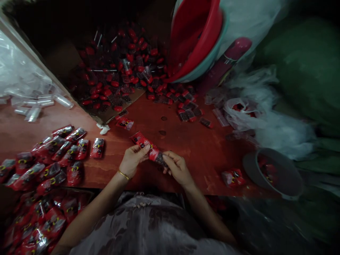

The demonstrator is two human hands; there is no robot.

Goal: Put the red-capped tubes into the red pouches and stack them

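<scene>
Above the front of the reddish table, my left hand [134, 159], with a gold bracelet at the wrist, pinches a red printed wrapper [152, 151]. My right hand [177, 168] is closed on a small clear container with dark contents [160, 160] at the wrapper's lower right end. Part of that container appears to be inside the wrapper; my fingers hide the exact fit. Just beyond my hands lies a red printed piece [124, 123]. Left of them, a single wrapped pack [97, 148] lies beside a pile of similar packs [55, 148].
A tipped cardboard box [45, 67] spills red-capped containers [127, 67] onto the table [180, 141]. Behind stand a red basin [196, 32] and a spray can [228, 60]. Clear tubes [39, 101] lie left; a grey bowl [251, 168] and plastic bags [281, 131] sit right.
</scene>
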